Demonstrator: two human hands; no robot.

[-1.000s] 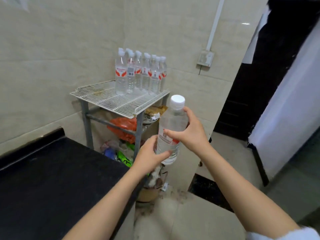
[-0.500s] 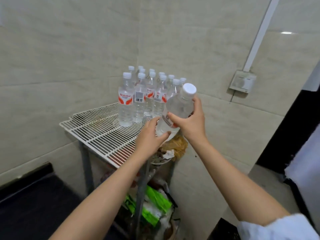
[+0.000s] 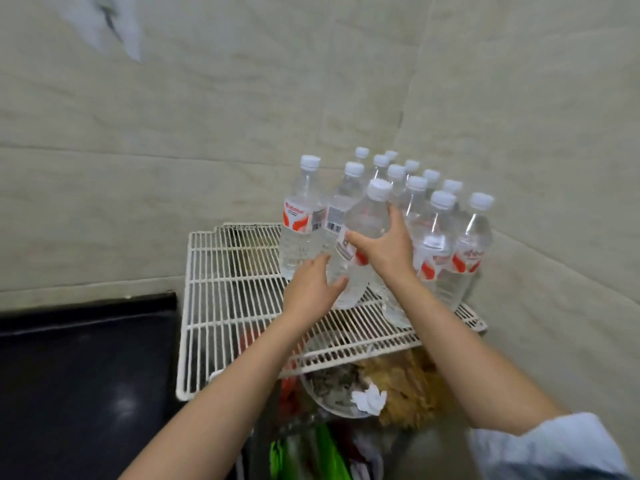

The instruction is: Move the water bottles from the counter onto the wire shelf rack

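On the wire shelf rack (image 3: 235, 306), 2 hands hold 1 water bottle (image 3: 363, 237) (tilted): right hand (image 3: 388, 247) wrapped around it, left hand (image 3: 311, 292) cupping its bottom.

Clear glossy plastic bottles (image 3: 367, 233), white-coated wire rack (image 3: 235, 289), glossy black counter (image 3: 86, 375), matt beige wall tiles (image 3: 173, 116).

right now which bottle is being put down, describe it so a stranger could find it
On the white wire shelf rack in the tiled corner, find the bottle cluster. At its front, one bottle leans tilted, both hands on it; the others stand upright, untouched.
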